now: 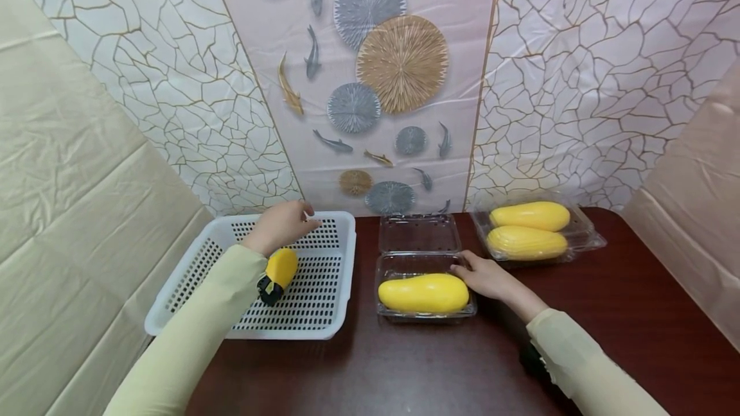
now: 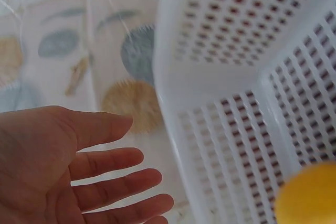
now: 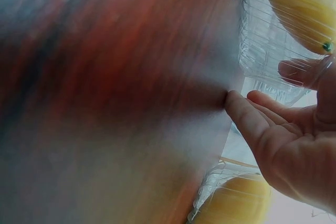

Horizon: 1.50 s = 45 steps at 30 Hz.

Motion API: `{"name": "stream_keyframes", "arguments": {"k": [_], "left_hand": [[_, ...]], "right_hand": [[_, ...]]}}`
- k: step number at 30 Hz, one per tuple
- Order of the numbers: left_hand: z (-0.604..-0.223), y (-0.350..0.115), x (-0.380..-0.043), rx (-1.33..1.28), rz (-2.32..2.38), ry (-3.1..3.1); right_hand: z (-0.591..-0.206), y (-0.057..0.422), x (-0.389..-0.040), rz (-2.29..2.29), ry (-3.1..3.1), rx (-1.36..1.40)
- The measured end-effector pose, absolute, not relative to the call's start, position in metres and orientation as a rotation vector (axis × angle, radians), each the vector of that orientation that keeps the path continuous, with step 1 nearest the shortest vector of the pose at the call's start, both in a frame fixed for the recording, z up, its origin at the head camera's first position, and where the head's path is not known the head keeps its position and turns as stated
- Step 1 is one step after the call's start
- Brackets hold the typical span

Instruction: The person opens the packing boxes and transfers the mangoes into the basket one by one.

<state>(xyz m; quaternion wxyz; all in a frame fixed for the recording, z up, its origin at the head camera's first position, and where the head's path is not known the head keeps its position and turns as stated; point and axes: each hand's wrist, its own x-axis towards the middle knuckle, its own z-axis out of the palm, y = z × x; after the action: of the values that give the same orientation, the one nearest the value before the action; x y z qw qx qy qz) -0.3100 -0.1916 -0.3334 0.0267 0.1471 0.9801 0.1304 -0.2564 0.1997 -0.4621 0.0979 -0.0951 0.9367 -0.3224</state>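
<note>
In the head view my left hand (image 1: 281,226) reaches over the white plastic basket (image 1: 350,262), fingers loosely bent. Spread, relaxed fingers (image 2: 118,163) show in the left wrist view, with nothing held. Beneath that wrist a long yellow fruit (image 1: 282,267), papaya-like, lies in the basket. My right hand (image 1: 488,277) holds the right side of an open clear plastic box (image 1: 405,266), thumb over its rim. One yellow fruit (image 1: 424,293) lies lengthwise in the box. The thumb (image 3: 299,72) overlaps the box's edge in the right wrist view, other fingers outside it.
To the right at the back stands another clear box (image 1: 585,236) with two yellow fruits (image 1: 528,242). The open box's lid (image 1: 419,234) leans back toward the patterned wall cloth (image 1: 399,63). Dark reddish table (image 1: 405,364) lies in front; beige cloth walls close both sides.
</note>
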Motion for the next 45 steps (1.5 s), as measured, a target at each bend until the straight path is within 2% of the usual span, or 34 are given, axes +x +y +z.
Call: {"name": "stream_keyframes", "arguments": {"k": [17, 36, 45], "left_hand": [[-0.317, -0.120, -0.303, 0.697, 0.410, 3.003], [-0.348, -0.055, -0.295, 0.807, 0.514, 2.861], [-0.373, -0.030, -0.283, 0.902, 0.373, 2.783]], "right_hand": [[-0.461, 0.199, -0.256, -0.953, 2.762, -0.291], [-0.463, 0.201, -0.255, -0.963, 2.745, -0.254], [-0.464, 0.200, -0.258, -0.973, 2.744, -0.228]]}}
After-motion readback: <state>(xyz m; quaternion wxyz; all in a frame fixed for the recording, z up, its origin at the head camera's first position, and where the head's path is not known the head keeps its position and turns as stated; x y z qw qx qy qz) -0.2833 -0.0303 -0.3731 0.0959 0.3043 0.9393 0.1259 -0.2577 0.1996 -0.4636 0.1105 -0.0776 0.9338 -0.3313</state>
